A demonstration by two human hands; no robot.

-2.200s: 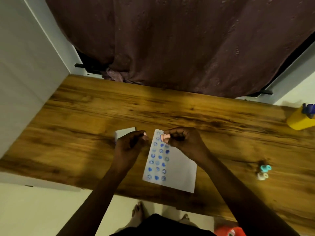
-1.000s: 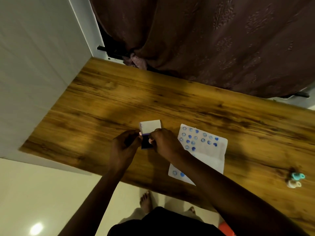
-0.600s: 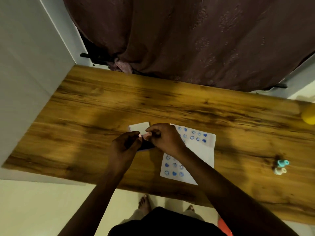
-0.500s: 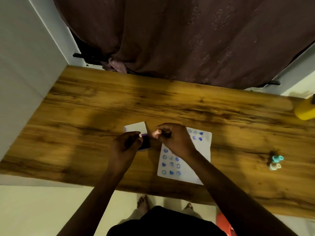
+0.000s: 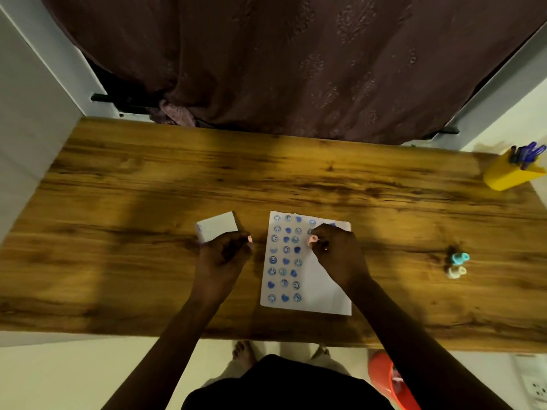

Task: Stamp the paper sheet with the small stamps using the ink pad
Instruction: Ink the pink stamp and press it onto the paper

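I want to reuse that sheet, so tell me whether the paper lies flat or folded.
Flat and spread: the paper sheet lies open on the table, four edges visible, stamped rows on its left part.

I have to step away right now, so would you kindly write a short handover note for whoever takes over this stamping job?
Right hand: grip shut on a small pink stamp, pressed at or just above the paper sheet, in its fourth column near the top.
Left hand: over the ink pad, whose white lid shows behind it; whether it grips the pad cannot be told.
Spare teal stamp and white stamp stand to the right on the table.
Done: three columns of blue prints fill the sheet's left side; the fourth is begun.
Left: fill the blank right part, re-inking as needed.
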